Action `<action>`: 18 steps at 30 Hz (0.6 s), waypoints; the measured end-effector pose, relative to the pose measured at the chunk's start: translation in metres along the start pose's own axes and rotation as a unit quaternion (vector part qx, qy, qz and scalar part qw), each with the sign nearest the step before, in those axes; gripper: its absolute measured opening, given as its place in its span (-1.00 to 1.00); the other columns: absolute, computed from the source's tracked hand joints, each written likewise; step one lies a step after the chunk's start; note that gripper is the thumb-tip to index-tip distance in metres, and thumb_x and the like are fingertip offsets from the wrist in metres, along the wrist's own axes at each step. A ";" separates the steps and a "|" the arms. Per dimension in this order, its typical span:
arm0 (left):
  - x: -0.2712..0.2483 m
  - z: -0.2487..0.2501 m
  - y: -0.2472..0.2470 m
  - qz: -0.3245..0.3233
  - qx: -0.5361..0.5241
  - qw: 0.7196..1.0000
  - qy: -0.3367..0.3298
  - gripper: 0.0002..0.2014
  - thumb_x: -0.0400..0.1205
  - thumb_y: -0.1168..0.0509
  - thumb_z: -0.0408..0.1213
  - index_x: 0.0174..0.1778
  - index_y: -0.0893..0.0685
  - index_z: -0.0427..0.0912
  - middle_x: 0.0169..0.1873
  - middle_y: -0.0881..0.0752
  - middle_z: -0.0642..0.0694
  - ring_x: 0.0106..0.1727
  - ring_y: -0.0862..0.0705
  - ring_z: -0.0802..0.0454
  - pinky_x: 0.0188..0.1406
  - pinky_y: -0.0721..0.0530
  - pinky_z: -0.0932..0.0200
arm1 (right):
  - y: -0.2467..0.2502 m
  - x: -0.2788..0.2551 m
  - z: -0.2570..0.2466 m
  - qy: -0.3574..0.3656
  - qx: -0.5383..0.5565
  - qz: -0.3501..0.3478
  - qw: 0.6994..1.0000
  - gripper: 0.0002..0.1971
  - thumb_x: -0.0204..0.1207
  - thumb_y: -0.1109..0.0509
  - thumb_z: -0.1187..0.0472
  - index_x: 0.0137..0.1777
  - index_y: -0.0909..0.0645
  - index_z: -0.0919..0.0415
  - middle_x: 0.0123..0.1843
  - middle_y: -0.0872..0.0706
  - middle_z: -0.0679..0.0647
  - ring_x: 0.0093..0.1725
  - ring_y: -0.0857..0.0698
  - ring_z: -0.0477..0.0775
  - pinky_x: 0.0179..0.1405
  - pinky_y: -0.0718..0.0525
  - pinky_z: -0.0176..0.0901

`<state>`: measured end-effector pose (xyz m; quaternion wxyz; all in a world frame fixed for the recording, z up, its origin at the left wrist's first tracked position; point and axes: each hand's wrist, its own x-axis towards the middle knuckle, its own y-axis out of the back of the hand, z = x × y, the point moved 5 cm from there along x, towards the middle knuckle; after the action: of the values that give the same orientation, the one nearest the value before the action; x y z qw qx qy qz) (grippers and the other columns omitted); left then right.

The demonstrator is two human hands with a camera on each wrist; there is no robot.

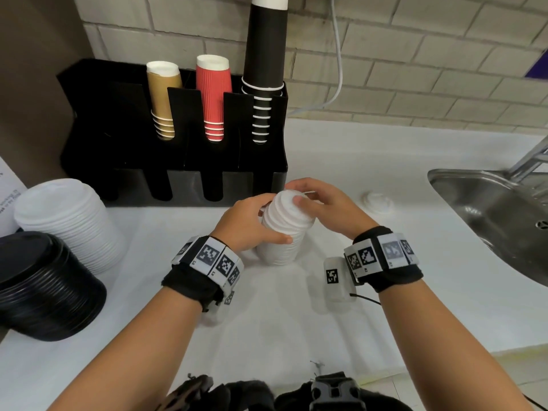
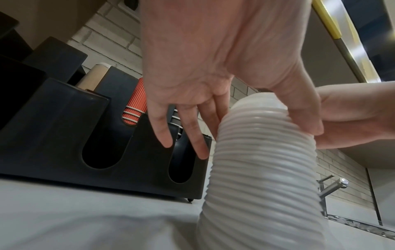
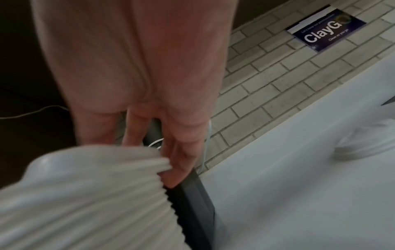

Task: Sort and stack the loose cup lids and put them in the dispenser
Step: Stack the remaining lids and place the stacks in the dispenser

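Observation:
A tall stack of small white lids (image 1: 281, 244) stands on the white counter (image 1: 355, 307), in front of the black dispenser (image 1: 178, 149). My left hand (image 1: 267, 223) grips the stack's side (image 2: 262, 169), thumb on the near face, two fingers (image 2: 164, 135) sticking out straight beside it. From above, my right hand (image 1: 299, 192) holds the stack's top, its fingertips (image 3: 177, 169) curled over the far rim of the stack (image 3: 85, 194). One loose white lid (image 1: 377, 201) lies to the right, also seen in the right wrist view (image 3: 367, 143).
The dispenser holds tan cups (image 1: 163, 99), red cups (image 1: 213, 96) and black cups (image 1: 265, 54); its lower front slots look dark. A large white lid stack (image 1: 68, 221) and a black lid stack (image 1: 44, 289) stand at left. A steel sink (image 1: 489, 209) is at right.

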<state>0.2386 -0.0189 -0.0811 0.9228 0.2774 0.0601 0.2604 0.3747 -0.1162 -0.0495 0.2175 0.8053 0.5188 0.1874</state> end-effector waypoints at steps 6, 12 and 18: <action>-0.003 0.000 -0.001 0.004 0.010 1.000 0.013 0.07 0.24 -0.68 -0.01 0.61 -0.23 0.05 0.40 -0.59 0.05 0.35 -0.57 0.04 0.37 -0.56 -0.07 | -0.005 -0.012 -0.001 0.004 -0.041 -0.056 0.998 -0.37 0.31 -0.66 0.16 0.38 -0.54 -0.11 0.32 -0.52 -0.08 0.34 -0.56 -0.09 0.27 -0.64 -0.24; -0.003 0.001 -0.001 0.003 0.019 1.000 0.018 0.15 0.25 -0.68 -0.03 0.66 -0.11 0.01 0.43 -0.58 0.03 0.38 -0.56 0.03 0.38 -0.55 -0.03 | -0.007 -0.013 -0.012 0.040 -0.073 -0.033 0.996 -0.56 0.40 -0.59 0.14 0.27 -0.61 -0.15 0.24 -0.60 0.00 0.27 -0.59 0.00 0.29 -0.63 -0.03; -0.002 0.000 -0.001 0.002 0.017 1.000 0.019 0.21 0.23 -0.69 -0.03 0.67 -0.04 0.01 0.41 -0.59 0.07 0.37 -0.57 0.05 0.39 -0.55 -0.07 | -0.010 -0.012 -0.018 0.055 -0.133 -0.041 0.989 -0.56 0.36 -0.60 0.08 0.25 -0.63 -0.18 0.20 -0.64 -0.01 0.27 -0.57 0.01 0.24 -0.58 -0.09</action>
<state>0.2372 -0.0202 -0.0819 0.9161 0.2881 0.0813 0.2668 0.3529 -0.1205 -0.0406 0.3012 0.7358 0.5329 0.2896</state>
